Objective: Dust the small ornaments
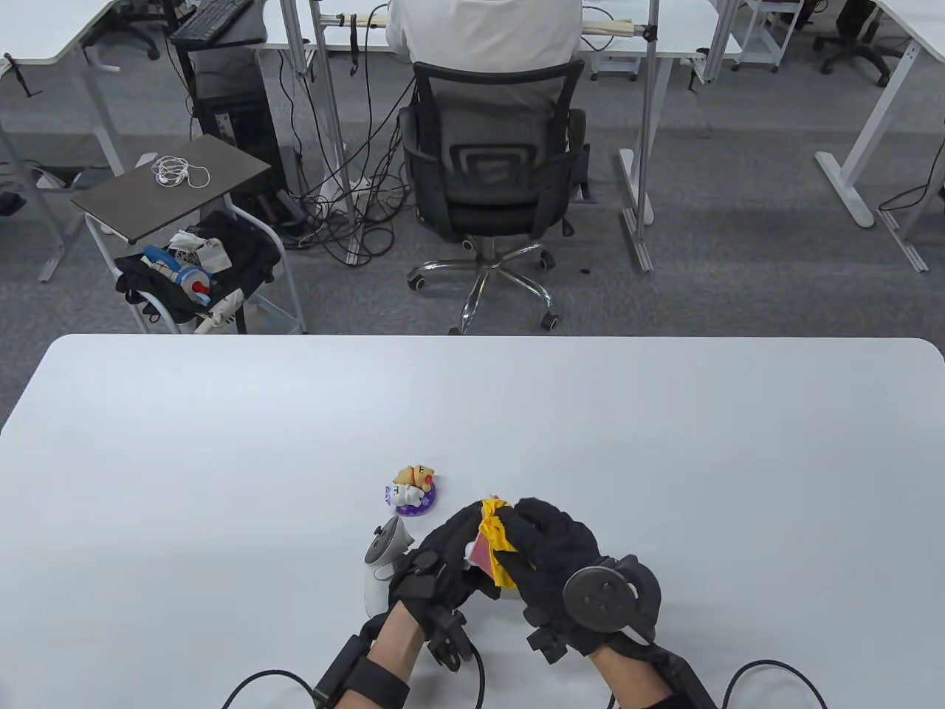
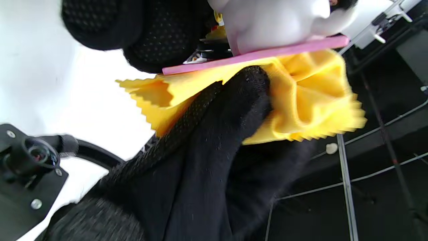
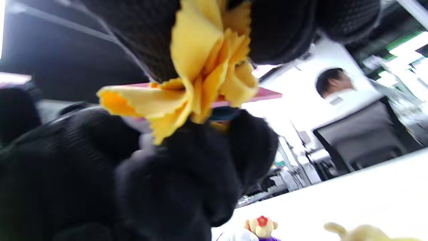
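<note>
Ornaments: two on show, one held, one on the table. White table [image 1: 221, 443] fills the lower table view; behind it an office chair [image 1: 491, 177] with a seated person in a white top [image 1: 483, 29], a small side cart [image 1: 173, 181] with white earphones on it, and a black bag of clutter below.

Both gloved hands meet at the near centre edge of the table. Left hand [image 1: 443, 554] has its fingers curled round the held ornament [image 2: 267, 26], a pale figure on a flat pink base, lifted off the table. Right hand [image 1: 554, 550] pinches a bunched yellow cloth [image 1: 496, 546] with a zigzag edge and presses it against the underside of the pink base; in the left wrist view a right finger pushes the cloth up onto the base. A round black tracker sits on the back of the right hand, a white one on the left.

Second ornament [image 1: 411, 491], tan and white figures on a purple base, stands upright on the table just beyond the left hand, apart from both hands. Right wrist view catches its top at the bottom edge, blurred.
</note>
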A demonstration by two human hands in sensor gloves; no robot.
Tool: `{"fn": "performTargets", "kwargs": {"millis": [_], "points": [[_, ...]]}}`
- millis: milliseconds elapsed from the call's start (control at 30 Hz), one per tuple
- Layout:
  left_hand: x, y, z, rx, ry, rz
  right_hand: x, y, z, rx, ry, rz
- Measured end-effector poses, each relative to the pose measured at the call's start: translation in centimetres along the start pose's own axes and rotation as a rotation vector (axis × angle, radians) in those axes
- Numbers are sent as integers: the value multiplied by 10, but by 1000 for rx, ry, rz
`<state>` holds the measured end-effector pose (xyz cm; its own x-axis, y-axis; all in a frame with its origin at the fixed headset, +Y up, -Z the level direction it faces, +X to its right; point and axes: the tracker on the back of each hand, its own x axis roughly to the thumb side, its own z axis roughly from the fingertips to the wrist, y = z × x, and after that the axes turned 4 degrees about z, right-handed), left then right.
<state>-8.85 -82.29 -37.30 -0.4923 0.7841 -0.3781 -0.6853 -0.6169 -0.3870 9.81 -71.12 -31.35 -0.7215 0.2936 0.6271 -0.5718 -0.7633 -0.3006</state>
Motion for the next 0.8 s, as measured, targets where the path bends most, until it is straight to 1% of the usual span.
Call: {"fn": "performTargets", "kwargs": {"millis": [67, 133, 233, 267, 333, 367, 400, 467, 500, 533, 567, 600, 633, 667, 700, 767, 800], "points": [[-3, 3, -1, 13, -14, 28, 9, 4, 0, 5, -26, -11], [-5, 6, -2, 16, 4, 16, 6, 6, 0, -2, -9, -3], [-5, 0, -1, -11, 24, -59, -17, 2, 1, -49, 115, -32], [-4, -2, -1, -31, 8, -74, -29, -2, 1, -66, 173, -28], [-1, -5, -2, -56, -26, -73, -44, -6, 2, -78, 239, -66], [0, -6, -2, -62, -35, -85, -46, -8, 3, -75, 256, -80], [2, -6, -3, -60, -45, -101, -46, -8, 3, -84, 257, -87], [1, -2, -3, -38, -42, -104, -33, -9, 2, -92, 186, -87], [-2, -1, -2, -21, -34, -88, -20, -9, 2, -83, 119, -90], [-5, 3, -2, -9, -27, -58, -6, -5, 2, -61, 43, -97], [-7, 4, -1, 2, -22, -33, 3, -3, 2, -34, 6, -97], [-10, 6, -1, 14, -17, 2, 14, 3, 2, 27, -42, -83], [-11, 7, 0, 33, -21, 15, 18, 4, 2, 54, -48, -61], [-12, 11, 1, 79, -27, 25, 18, 6, 2, 46, -41, -24], [-12, 11, 3, 95, -21, 29, 14, 7, 1, 57, -28, -13], [-12, 11, 1, 52, -36, 53, -2, 9, 1, 82, 60, -55], [-11, 10, 0, 25, -41, 66, -13, 10, 1, 55, 110, -106]]}}
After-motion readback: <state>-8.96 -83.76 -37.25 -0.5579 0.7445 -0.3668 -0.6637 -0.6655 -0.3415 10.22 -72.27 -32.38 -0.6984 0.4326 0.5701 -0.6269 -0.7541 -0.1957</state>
